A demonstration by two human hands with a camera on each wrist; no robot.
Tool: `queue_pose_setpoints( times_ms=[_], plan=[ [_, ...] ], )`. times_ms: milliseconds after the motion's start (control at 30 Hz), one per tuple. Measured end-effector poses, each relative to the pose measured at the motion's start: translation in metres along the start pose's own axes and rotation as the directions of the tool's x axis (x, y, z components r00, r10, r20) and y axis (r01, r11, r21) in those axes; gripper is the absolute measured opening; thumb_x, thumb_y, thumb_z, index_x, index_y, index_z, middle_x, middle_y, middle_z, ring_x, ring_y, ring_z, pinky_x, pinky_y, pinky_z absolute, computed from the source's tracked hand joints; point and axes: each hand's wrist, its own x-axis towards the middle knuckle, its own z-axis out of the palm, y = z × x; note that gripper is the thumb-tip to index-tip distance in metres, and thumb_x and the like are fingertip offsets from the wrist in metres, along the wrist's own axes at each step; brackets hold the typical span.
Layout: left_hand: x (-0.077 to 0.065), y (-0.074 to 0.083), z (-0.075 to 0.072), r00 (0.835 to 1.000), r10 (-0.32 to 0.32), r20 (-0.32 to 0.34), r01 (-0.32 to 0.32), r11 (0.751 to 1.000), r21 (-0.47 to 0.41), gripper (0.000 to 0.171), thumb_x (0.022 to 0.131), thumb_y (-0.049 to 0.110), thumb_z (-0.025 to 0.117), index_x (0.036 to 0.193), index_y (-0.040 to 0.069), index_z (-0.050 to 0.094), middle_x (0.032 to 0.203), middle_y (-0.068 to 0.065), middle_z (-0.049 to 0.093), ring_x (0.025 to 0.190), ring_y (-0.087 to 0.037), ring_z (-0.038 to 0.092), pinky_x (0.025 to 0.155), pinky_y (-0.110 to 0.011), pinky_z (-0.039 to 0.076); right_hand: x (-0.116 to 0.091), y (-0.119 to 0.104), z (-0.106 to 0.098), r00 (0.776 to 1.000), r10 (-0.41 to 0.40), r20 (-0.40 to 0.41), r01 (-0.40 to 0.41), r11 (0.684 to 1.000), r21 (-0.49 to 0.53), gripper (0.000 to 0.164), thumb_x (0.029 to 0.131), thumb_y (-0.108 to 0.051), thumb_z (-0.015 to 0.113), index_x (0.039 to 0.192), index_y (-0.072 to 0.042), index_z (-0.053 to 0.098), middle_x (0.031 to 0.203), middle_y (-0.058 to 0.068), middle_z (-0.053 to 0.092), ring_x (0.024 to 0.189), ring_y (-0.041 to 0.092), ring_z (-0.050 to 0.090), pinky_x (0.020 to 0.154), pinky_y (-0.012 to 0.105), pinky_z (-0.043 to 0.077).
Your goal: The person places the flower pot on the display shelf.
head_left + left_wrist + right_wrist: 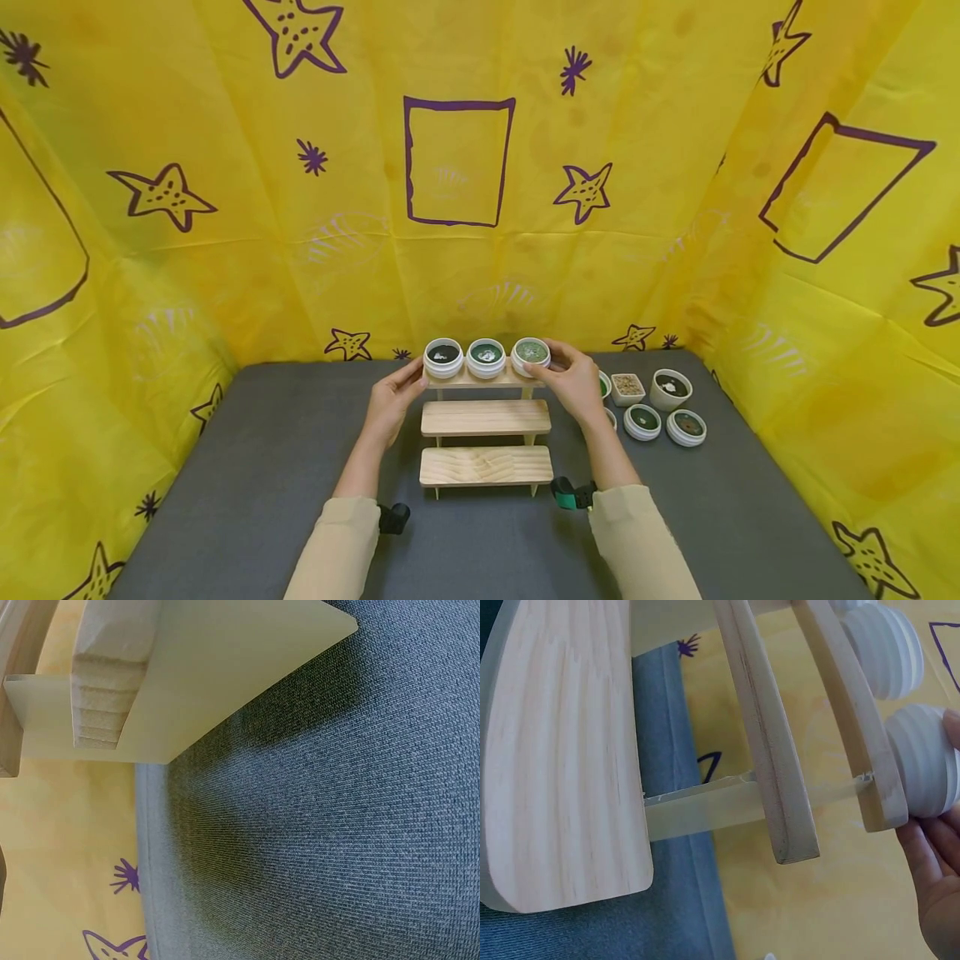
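The right-hand pot, white with ribbed sides and a pale green filling, sits upright at the right end of the top shelf, its round mouth facing up; being round, it shows no long axis in its outline. The right hand pinches it: the thumb crosses the near side of the rim, the forefinger lies along the far right side, and the grip spans about the pot's width. The right wrist view shows fingers under its ribbed wall, beside the shelf's end.

The middle pot, dark green, and the left-hand pot, nearly black, also stand upright, the three in a row from left to right along the shelf. The left hand has its fingers loosely extended at the left-hand pot's outer side; whether they touch pot or shelf end cannot be told.

Below, the middle shelf and lower shelf step toward the person, long axes running left to right. Right of the stand, on the grey worktop, are a square dish, a taller cup and several round pots.
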Motion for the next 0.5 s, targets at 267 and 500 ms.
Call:
queue_pose_setpoints(
  times_ms=[267, 500],
  plan=[
    [0.0, 0.001, 0.001, 1.0, -0.009, -0.004, 0.009, 1.0, 0.002, 0.049, 0.094, -0.007, 0.057, 0.141, -0.008, 0.047, 0.148, -0.025, 0.047, 0.105, 0.013, 0.06, 0.096, -0.007, 0.049, -0.006, -0.012, -0.001, 1.0, 0.017, 0.009, -0.017, 1.0, -0.013, 0.055, 0.081, -0.016, 0.081, 0.131, 0.0, 0.062, 0.126, 0.022, 0.067, 0.118, 0.032, 0.066, 0.097, 0.033, 0.058],
    [-0.001, 0.001, 0.0, 1.0, 0.003, -0.004, -0.003, 1.0, 0.003, 0.048, 0.094, -0.006, 0.057, 0.141, -0.008, 0.047, 0.147, -0.026, 0.047, 0.106, 0.012, 0.06, 0.096, -0.007, 0.049, -0.003, -0.001, 0.0, 1.0, 0.013, 0.018, -0.013, 1.0, 0.006, 0.059, 0.079, -0.02, 0.083, 0.132, -0.003, 0.062, 0.128, 0.02, 0.067, 0.119, 0.031, 0.065, 0.099, 0.038, 0.057]
  ],
)
